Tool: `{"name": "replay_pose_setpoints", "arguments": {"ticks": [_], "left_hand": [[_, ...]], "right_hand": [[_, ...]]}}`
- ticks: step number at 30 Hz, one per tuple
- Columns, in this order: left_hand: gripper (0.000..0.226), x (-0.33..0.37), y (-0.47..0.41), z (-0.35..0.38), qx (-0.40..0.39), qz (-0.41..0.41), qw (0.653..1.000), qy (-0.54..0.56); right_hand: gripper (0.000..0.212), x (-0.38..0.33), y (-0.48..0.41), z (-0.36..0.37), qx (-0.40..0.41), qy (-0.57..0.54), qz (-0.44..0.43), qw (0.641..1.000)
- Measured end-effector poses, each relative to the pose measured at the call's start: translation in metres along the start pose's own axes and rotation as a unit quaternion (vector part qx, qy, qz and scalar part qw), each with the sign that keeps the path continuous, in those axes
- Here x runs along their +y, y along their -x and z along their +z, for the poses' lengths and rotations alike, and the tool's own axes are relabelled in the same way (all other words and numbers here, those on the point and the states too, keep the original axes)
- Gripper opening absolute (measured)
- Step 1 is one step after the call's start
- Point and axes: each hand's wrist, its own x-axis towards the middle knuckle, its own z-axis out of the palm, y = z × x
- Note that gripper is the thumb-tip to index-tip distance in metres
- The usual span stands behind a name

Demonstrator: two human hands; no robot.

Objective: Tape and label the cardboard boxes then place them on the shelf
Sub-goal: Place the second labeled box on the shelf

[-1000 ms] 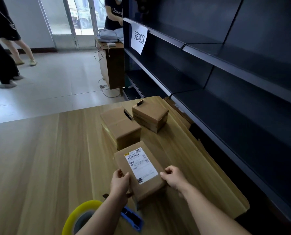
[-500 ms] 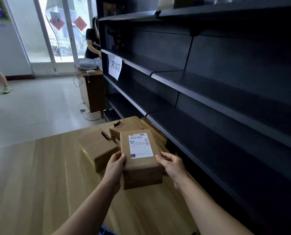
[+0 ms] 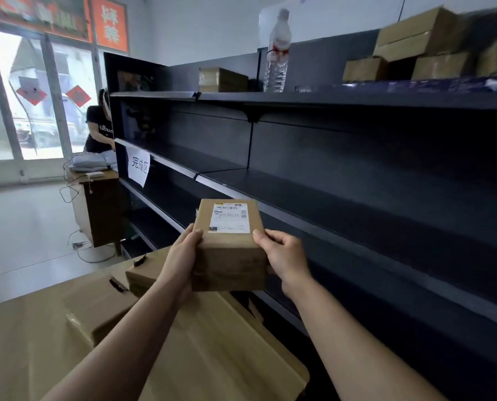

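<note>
I hold a small labelled cardboard box (image 3: pixel 230 256) in the air between both hands, in front of the dark metal shelf (image 3: pixel 357 215). A white shipping label (image 3: pixel 230 217) covers its top face. My left hand (image 3: pixel 183 256) grips the box's left side and my right hand (image 3: pixel 285 256) grips its right side. The box hangs above the wooden table's far edge, close to the middle shelf board. Two more plain cardboard boxes (image 3: pixel 102 311) (image 3: pixel 146 273) lie on the table (image 3: pixel 19 342) below my left arm.
The top shelf carries a water bottle (image 3: pixel 276 53), a brown box (image 3: pixel 222 80) and several stacked boxes (image 3: pixel 420 44) at the right. A paper sign (image 3: pixel 139 168) hangs on a shelf edge. A person (image 3: pixel 98 125) stands at a small desk (image 3: pixel 100 204) by the window.
Both hands lifted the labelled box off the table and carried it up towards the shelf. My view tilted upward, bringing the top shelf into sight.
</note>
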Motion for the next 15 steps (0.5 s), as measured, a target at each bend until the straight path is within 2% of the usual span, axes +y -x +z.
{"name": "replay_pose_setpoints", "arguments": {"ticks": [6, 15], "left_hand": [[0.031, 0.021, 0.007, 0.060, -0.019, 0.013, 1.000, 0.001], [0.032, 0.031, 0.023, 0.148, -0.139, -0.025, 0.990, 0.000]], "right_hand": [[0.046, -0.034, -0.004, -0.052, 0.069, -0.004, -0.038, 0.997], [0.040, -0.059, -0.004, -0.138, 0.163, 0.012, -0.056, 0.985]]}}
